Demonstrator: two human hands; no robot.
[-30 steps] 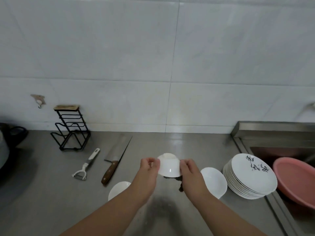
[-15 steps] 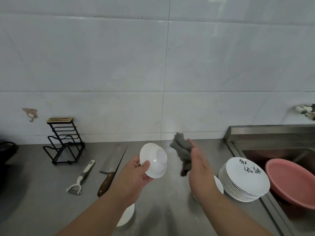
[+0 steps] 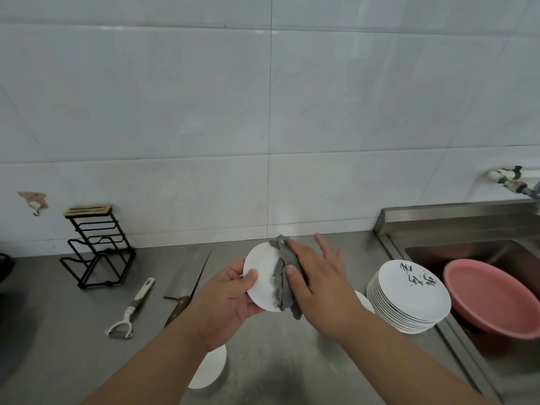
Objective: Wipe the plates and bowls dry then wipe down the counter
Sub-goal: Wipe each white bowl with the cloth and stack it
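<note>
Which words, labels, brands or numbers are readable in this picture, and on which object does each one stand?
Top plate of the stack of plates: black brush-style characters near its far rim, too blurred to read.
Bowl held in the left hand, grey cloth under the right hand: no text visible.
Cleaver, peeler, rack, pink basin: no label or brand visible.

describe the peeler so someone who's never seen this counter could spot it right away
On the grey steel counter, look left of the sink, in front of the black wire rack. The white-and-grey Y-shaped peeler lies flat there, left of the wooden-handled cleaver. Unlike the cleaver, it has a forked white head and no broad blade.
</note>
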